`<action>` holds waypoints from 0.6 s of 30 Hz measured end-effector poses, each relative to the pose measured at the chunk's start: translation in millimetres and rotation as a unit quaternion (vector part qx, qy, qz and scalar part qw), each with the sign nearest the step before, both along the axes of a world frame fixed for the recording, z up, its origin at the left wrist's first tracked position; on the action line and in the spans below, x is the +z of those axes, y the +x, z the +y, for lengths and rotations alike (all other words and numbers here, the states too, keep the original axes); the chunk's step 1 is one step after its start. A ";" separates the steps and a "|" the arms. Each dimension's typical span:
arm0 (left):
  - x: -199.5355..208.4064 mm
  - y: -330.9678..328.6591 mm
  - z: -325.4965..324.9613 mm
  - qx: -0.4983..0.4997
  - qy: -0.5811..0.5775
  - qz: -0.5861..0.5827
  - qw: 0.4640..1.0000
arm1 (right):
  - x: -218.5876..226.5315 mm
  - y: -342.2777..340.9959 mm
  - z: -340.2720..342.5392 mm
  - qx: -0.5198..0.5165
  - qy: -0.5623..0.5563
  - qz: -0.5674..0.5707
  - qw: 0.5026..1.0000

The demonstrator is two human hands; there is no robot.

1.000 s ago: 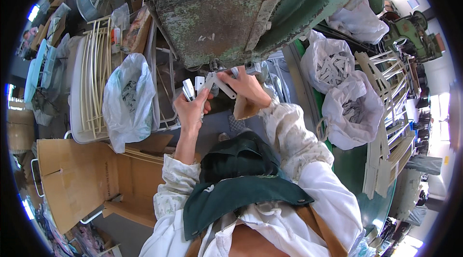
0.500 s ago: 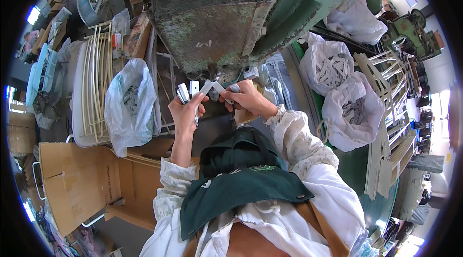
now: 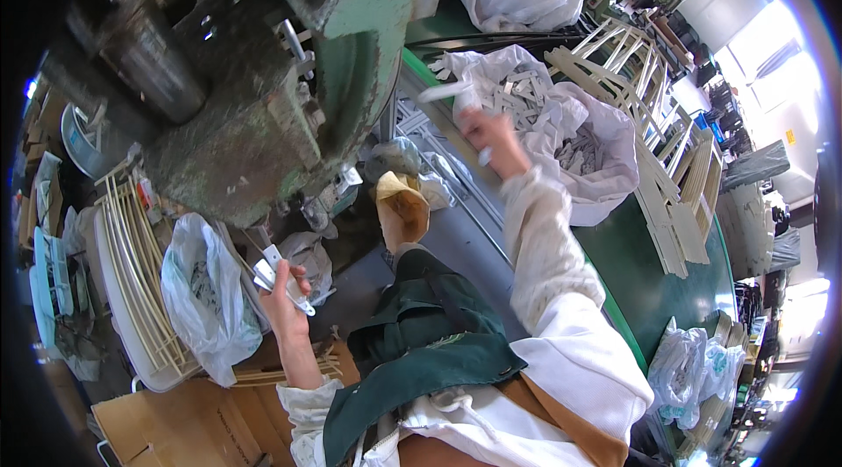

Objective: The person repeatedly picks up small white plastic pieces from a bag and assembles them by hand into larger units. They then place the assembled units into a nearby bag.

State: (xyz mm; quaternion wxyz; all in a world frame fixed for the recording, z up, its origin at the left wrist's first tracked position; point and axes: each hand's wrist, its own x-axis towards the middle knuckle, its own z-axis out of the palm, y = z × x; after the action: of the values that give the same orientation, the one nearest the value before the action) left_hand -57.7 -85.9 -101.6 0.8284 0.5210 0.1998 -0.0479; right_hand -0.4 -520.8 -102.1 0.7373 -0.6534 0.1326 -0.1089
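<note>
My left hand (image 3: pixel 286 302) is closed around several small white strips (image 3: pixel 266 272), their ends sticking out past the fingers beside the lower edge of the press. My right hand (image 3: pixel 495 141), smeared by motion, is stretched out to the right over the near side of an open white bag (image 3: pixel 456 64) of loose pale strips (image 3: pixel 517 97). At its fingertips is a blurred white strip piece (image 3: pixel 444 92), which looks bent. The heavy green and grey press (image 3: pixel 237 134) stands at the upper left, apart from both hands.
A second white bag (image 3: pixel 614 151) of strips adjoins the first on the green table (image 3: pixel 605 248), beside stacked long pale strips (image 3: pixel 675 204). At left, another plastic bag (image 3: pixel 197 292) lies by a tray of long rods (image 3: pixel 145 265). A cardboard box (image 3: pixel 175 423) sits below.
My view has swung to the right. My right hand has left the press's underside and moved out to the bag at right; my left hand, still holding strips, has dropped lower and away from it.
</note>
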 end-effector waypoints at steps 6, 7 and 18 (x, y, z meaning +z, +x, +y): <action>-48.6 -0.5 -6.8 0.043 -0.171 0.019 0.984 | -45.5 20.8 -20.1 -0.043 -0.142 0.148 0.978; -49.7 -0.7 -10.9 0.041 -0.188 0.012 0.981 | -28.1 14.7 37.7 0.040 -0.030 0.088 0.995; 4.1 27.0 -76.0 0.035 -0.086 0.010 0.996 | 19.5 -13.7 233.8 0.269 -0.018 0.001 0.963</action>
State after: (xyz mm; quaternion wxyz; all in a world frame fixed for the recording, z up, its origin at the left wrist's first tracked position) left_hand -30.7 -161.9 -97.5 0.8693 0.4399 0.2218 -0.0408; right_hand -14.1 -287.0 -82.6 0.7272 -0.6785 -0.0494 0.0917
